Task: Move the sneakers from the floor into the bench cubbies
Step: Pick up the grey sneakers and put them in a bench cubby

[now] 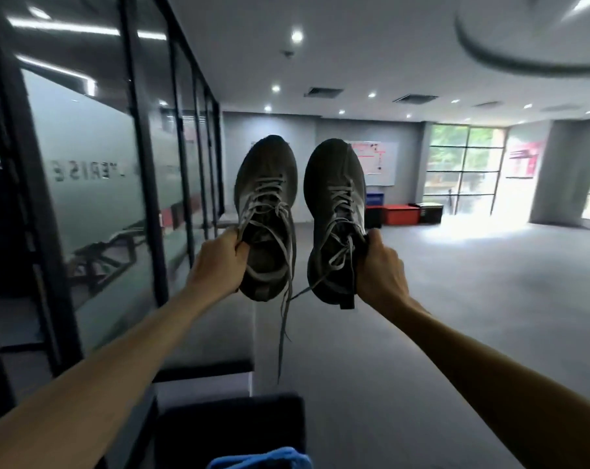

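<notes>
Two dark grey sneakers with pale laces are held up in the air at arm's length, toes pointing away. My left hand (215, 262) grips the left sneaker (266, 198) by its collar. My right hand (381, 269) pinches the heel edge of the right sneaker (334, 204). One loose lace (283, 333) dangles down below the left sneaker. A grey bench (219, 336) runs along the glass wall at lower left, and its cubby openings are not visible from here.
A frosted glass partition (93, 170) with black frames lines the left side. Grey carpet (456, 316) spreads to the right. Red and black boxes (401, 213) sit at the far wall by a bright window. A dark cushion (229, 431) and blue cloth (263, 458) lie at the bottom.
</notes>
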### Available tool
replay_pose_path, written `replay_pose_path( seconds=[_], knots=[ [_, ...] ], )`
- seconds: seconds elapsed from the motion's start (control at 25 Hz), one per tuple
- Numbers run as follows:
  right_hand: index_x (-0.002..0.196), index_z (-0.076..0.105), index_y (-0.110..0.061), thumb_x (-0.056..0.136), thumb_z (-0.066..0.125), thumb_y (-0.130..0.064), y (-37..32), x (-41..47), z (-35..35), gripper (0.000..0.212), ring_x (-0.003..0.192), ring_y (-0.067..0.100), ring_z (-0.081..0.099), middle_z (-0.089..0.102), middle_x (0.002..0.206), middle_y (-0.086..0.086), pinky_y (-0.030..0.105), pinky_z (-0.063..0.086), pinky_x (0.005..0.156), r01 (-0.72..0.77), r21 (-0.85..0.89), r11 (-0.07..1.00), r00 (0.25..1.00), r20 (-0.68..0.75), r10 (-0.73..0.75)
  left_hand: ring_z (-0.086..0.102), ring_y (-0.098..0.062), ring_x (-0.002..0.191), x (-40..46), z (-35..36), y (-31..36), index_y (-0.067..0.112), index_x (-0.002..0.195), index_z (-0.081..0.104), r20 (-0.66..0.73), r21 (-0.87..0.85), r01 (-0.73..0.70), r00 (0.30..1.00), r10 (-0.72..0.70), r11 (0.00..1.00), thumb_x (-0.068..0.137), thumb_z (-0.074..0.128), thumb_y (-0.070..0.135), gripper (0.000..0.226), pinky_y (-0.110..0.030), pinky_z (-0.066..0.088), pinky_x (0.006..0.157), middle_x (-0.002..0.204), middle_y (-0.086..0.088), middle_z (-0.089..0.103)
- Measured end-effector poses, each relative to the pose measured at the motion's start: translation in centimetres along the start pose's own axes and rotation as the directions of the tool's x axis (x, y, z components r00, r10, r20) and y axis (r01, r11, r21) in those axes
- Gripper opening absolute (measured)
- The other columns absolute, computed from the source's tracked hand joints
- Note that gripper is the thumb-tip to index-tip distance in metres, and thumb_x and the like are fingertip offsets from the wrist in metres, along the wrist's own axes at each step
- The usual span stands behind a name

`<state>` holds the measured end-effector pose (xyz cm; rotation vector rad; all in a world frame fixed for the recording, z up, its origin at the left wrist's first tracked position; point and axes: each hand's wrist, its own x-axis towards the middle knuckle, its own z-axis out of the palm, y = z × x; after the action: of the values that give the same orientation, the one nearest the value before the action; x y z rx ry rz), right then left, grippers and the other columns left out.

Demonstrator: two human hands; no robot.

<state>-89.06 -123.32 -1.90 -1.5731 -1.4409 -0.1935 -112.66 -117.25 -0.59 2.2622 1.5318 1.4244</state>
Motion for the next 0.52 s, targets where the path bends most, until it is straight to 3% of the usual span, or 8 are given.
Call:
replay_pose_path(
  seconds=[0.12, 0.2, 0.32, 0.52],
  knots=[
    [0.095, 0.037, -0.013, 0.093, 0.048, -0.019, 7.6, 3.3, -4.7, 0.013, 0.068, 0.036, 0.054, 0.063, 0.086, 0.018, 0.041, 0.041, 0.057, -0.016, -0.078, 0.997, 0.999, -0.041, 0.013, 0.060, -0.033, 0.079, 2.8, 8.0, 5.5, 0.007, 0.102, 0.056, 0.033, -0.048, -0.044, 0.998, 0.045, 0.998, 0.096, 0.042, 0.020, 0.021, -0.035, 0.042, 0.065, 0.087, -0.015, 0.063],
    [0.094, 0.035, -0.014, 0.092, 0.049, -0.017, 12.6, 5.8, -7.6, 0.015, 0.068, 0.038, 0.054, 0.063, 0.086, 0.019, 0.039, 0.037, 0.057, -0.025, -0.123, 0.992, 0.998, -0.060, 0.018, 0.053, -0.026, 0.068, 4.4, 13.1, 9.4, 0.010, 0.090, 0.050, 0.043, -0.066, -0.080, 0.996, 0.082, 0.995, 0.096, 0.041, 0.019, 0.014, -0.033, 0.036, 0.062, 0.078, -0.009, 0.057],
    [0.096, 0.036, -0.009, 0.092, 0.049, -0.015, 19.2, 9.2, -10.7, 0.014, 0.064, 0.036, 0.049, 0.058, 0.080, 0.016, 0.037, 0.033, 0.056, -0.058, -0.174, 0.983, 0.994, -0.104, 0.040, 0.051, -0.019, 0.054, 7.1, 19.8, 14.1, 0.017, 0.089, 0.049, 0.086, -0.127, -0.119, 0.988, 0.131, 0.985, 0.098, 0.040, 0.019, 0.013, -0.029, 0.039, 0.059, 0.068, -0.005, 0.055],
    [0.090, 0.033, -0.009, 0.091, 0.047, -0.013, 29.3, 14.4, -11.0, 0.014, 0.059, 0.033, 0.041, 0.048, 0.070, 0.006, 0.035, 0.028, 0.054, -0.137, -0.242, 0.960, 0.982, -0.159, 0.100, 0.052, -0.016, 0.057, 12.9, 30.5, 17.6, 0.018, 0.083, 0.047, 0.125, -0.178, -0.140, 0.979, 0.164, 0.974, 0.097, 0.040, 0.019, 0.016, -0.031, 0.040, 0.056, 0.066, -0.002, 0.053]
  ],
)
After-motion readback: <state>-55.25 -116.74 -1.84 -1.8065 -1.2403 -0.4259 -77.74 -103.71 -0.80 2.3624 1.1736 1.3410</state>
